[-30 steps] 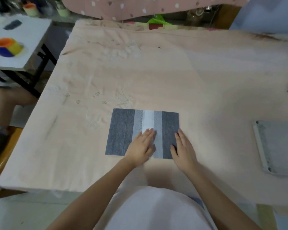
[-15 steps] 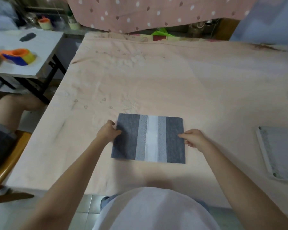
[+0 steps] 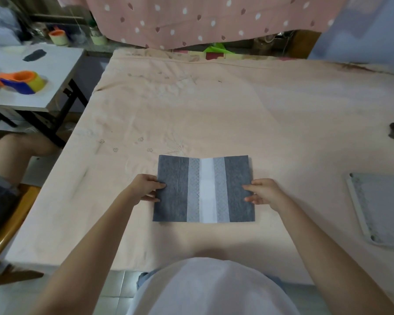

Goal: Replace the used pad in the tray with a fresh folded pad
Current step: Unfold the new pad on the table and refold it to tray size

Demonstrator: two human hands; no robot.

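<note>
Pinching the folded pad [image 3: 204, 189] at its side edges, my left hand [image 3: 146, 189] and right hand [image 3: 263, 193] held it. The tray [image 3: 359, 208] lay at the table's [image 3: 259, 114] right edge, nearer my right hand.

Left hand [image 3: 146, 188] and right hand [image 3: 263, 193] pinching folded pad [image 3: 204, 189] edges, tray [image 3: 355, 201] right

The person wears a plain white top [image 3: 210, 289] of smooth fabric, which fills the bottom centre of the head view as a rounded shape. Beneath its edge a strip of blue garment [image 3: 146, 278] shows at each side. Both forearms are bare, with no sleeves reaching them. The left hand [image 3: 146, 188] and right hand [image 3: 263, 194] carry no gloves, rings or watch.
</note>
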